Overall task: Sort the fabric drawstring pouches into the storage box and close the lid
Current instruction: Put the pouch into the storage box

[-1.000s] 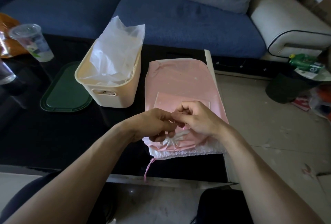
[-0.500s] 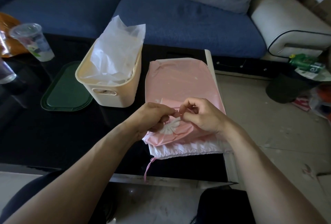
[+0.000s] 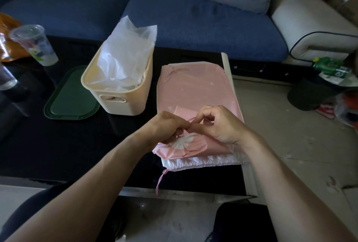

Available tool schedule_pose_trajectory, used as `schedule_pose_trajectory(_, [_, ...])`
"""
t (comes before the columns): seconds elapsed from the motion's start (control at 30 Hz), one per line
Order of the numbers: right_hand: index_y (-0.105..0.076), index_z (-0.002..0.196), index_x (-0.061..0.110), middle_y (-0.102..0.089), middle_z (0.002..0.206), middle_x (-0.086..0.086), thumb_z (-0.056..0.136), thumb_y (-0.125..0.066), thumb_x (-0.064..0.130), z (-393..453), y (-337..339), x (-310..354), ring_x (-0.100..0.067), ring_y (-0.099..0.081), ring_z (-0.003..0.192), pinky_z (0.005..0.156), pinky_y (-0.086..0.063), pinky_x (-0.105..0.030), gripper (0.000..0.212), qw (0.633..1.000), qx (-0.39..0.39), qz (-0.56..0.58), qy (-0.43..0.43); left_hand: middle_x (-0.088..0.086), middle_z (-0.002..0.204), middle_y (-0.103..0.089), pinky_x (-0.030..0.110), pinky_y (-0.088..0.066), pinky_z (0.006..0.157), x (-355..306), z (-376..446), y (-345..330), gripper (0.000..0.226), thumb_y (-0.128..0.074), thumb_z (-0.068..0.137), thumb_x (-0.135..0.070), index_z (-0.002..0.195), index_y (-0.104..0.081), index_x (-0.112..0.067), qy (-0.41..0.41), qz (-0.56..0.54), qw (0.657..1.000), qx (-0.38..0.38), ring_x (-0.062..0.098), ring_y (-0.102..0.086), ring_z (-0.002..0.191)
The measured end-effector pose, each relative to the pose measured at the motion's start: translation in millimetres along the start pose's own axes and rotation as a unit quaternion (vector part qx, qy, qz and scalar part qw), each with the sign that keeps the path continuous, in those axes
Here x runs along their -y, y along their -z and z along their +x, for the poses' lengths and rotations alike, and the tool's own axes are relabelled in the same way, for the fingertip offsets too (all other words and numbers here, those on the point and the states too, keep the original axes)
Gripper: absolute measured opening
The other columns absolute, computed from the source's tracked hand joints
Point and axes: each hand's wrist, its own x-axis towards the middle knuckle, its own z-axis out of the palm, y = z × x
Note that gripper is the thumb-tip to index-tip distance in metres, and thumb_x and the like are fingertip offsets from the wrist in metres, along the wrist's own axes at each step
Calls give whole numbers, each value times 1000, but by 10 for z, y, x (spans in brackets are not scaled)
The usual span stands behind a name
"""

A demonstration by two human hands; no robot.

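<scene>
- The person's left hand (image 3: 168, 127) and right hand (image 3: 219, 125) are meeting over the near end of a pink fabric drawstring pouch (image 3: 195, 94); both sets of fingers are curling in and pinching its gathered mouth or cord, though exactly which is too small to tell.
- The pink pouch is lying flat on the black glossy tabletop (image 3: 58, 145), stacked on a white fabric pouch (image 3: 203, 163) whose ruched hem is showing beneath, with a thin pink cord (image 3: 160, 181) trailing over the near edge.
- The fabric is looking thin, limp and light, probably a little slick, so it is likely going to sag and slide; taking it by the gathered neck or folding it first seems the safest hold.
- Just beside the pouches, to the left, a cream rectangular plastic storage box (image 3: 120, 94) is standing open, holding crumpled translucent white bags (image 3: 126, 55) that are rising above its rim.
- The dark green oval plastic lid (image 3: 71, 96) is lying flat left of the box, partly tucked under it, not yet fitted.
- Farther left, a clear plastic cup (image 3: 35, 45) is standing near the blue sofa (image 3: 203, 21).
</scene>
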Motion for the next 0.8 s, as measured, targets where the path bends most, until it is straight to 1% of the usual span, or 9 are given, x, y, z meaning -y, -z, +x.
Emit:
schedule_pose_trajectory(0.1, [-75,80,28,-64,90,12,70,-75,55,21,-18,5,-10,-48,69,69,-42,-27,29,1000,-4,4,-2,1,49,-46,24,-24,46,-12,26,12,25,-64,87,-18,70,-66,0,7,-7,999,-37,13,-31,41])
schedule_pose_trajectory(0.2, [-70,80,35,-59,101,3,84,-76,38,55,-17,-27,-7,-50,72,74,-42,-22,7,1000,-3,15,-7,3,50,-47,25,-20,45,-22,27,38,34,-61,88,-16,55,-64,-7,13,-50,998,-45,15,-28,41])
schedule_pose_trajectory(0.3, [-68,86,38,-56,104,0,91,-69,35,63,-15,-39,-5,-51,74,75,-43,-22,6,999,22,41,-3,6,54,-51,23,-20,43,-5,39,43,26,-60,90,-14,72,-75,-1,3,-97,993,-72,15,-28,40])
schedule_pose_trajectory(0.37, [-65,93,32,-59,101,3,94,-64,33,51,-12,-11,-7,-56,81,81,-46,-22,2,995,53,90,6,6,55,-51,22,-19,42,-8,60,58,24,-60,91,-14,83,-74,4,3,-111,991,-81,15,-28,41])
schedule_pose_trajectory(0.43, [-59,97,23,-60,97,8,98,-57,27,40,-6,12,-1,-59,86,83,-46,-17,5,989,69,128,1,5,53,-50,20,-19,40,-19,68,77,23,-59,92,-13,80,-71,2,14,-97,993,-70,14,-27,40])
schedule_pose_trajectory(0.5, [-55,97,20,-60,98,4,102,-51,22,45,-24,24,-2,-58,89,84,-45,-17,6,983,68,169,1,3,49,-49,20,-20,41,-27,50,65,20,-56,94,-9,77,-64,-2,25,-71,996,-55,13,-27,39])
schedule_pose_trajectory(0.6, [-53,97,17,-62,93,-1,103,-50,18,76,-79,8,-15,-52,84,73,-43,-19,6,978,41,203,-5,4,52,-52,20,-22,42,-7,34,22,14,-49,97,-5,93,-62,-2,22,-50,998,-42,12,-30,37])
schedule_pose_trajectory(0.7, [-56,96,18,-59,76,7,103,-54,21,111,-103,-67,-6,-49,67,63,-40,-18,8,987,-11,160,-15,1,55,-54,18,-26,39,14,39,17,22,-47,100,-7,105,-64,5,4,-15,1000,-12,9,-33,37])
schedule_pose_trajectory(0.8, [-61,94,18,-54,68,8,100,-61,25,121,-84,-116,-3,-47,61,63,-38,-16,9,994,-51,95,-7,2,59,-49,20,-23,42,-4,1,10,29,-44,104,-13,98,-70,-1,-14,-13,999,50,8,-31,42])
